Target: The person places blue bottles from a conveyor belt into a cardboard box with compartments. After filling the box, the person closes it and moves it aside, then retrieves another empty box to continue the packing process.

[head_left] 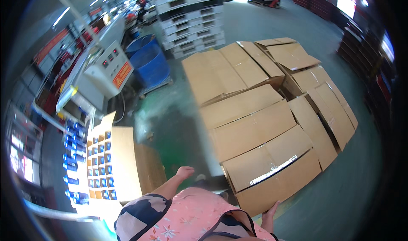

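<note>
My left hand (185,172) hangs over the floor in front of my body, its fingers curled in with nothing visible in them. To its left is an open cardboard carton (123,164) whose divider cells hold several blue-topped items (102,171). My right hand (269,214) is at the near edge of a stack of cardboard cartons (276,185), beside the closest carton's side. At least one finger is stretched out there; whether it touches the cardboard I cannot tell. Shiny clear tape runs across the nearest carton.
More blue items (72,164) stand in rows left of the open carton. A machine with a control box (109,68) is beyond it. Blue barrels (148,64) stand on a low base. White pallets (191,17) are stacked behind the cartons. Dark stacked crates (361,49) line the far right.
</note>
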### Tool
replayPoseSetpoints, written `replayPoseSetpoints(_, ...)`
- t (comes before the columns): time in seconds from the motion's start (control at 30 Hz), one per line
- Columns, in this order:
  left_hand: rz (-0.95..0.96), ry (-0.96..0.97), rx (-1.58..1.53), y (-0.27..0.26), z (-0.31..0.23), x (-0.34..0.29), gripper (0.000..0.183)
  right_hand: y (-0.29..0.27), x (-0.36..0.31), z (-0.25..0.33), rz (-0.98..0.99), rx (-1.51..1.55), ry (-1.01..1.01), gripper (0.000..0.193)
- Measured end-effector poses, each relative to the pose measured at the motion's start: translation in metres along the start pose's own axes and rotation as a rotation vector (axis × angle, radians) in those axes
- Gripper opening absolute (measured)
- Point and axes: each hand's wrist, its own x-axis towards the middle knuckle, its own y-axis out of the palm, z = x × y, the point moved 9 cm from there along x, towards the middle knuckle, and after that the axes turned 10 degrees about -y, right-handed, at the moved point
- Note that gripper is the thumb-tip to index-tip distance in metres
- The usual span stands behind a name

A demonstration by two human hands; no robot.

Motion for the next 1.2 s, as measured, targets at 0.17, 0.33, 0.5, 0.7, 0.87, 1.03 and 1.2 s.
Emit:
replayPoseSetpoints(0.17,0.042,0.014,0.015,0.021,0.046,-0.042,0.024,-0.031,-0.005,0.053,-0.267,-0.180,-0.261,0.063)
replayPoseSetpoints(0.33,-0.026,0.069,-0.060,-0.002,0.096,-0.081,0.025,0.004,-0.058,0.165,-0.386,-0.091,-1.032,0.035)
replayPoseSetpoints(0.5,-0.073,0.025,-0.336,-0.051,0.220,-0.104,0.024,0.088,-0.115,0.167,-0.154,-0.287,-1.197,0.031)
replayPoseSetpoints(0.7,0.004,0.076,-0.724,-0.110,0.425,-0.136,0.009,0.196,-0.201,0.033,0.437,-0.331,-1.165,0.034)
replayPoseSetpoints(0.87,-0.208,-0.016,-0.879,-0.161,0.577,-0.198,0.012,0.255,-0.332,-0.105,0.786,-0.379,-0.887,0.034)
replayPoseSetpoints(1.03,-0.350,-0.076,-1.237,-0.188,0.712,-0.269,0.017,0.310,-0.469,-0.236,1.171,-0.609,-0.649,0.034)
replayPoseSetpoints(1.2,-0.572,-0.141,-1.533,-0.193,0.810,-0.338,0.021,0.341,-0.594,-0.377,1.592,-0.883,-0.387,0.029)
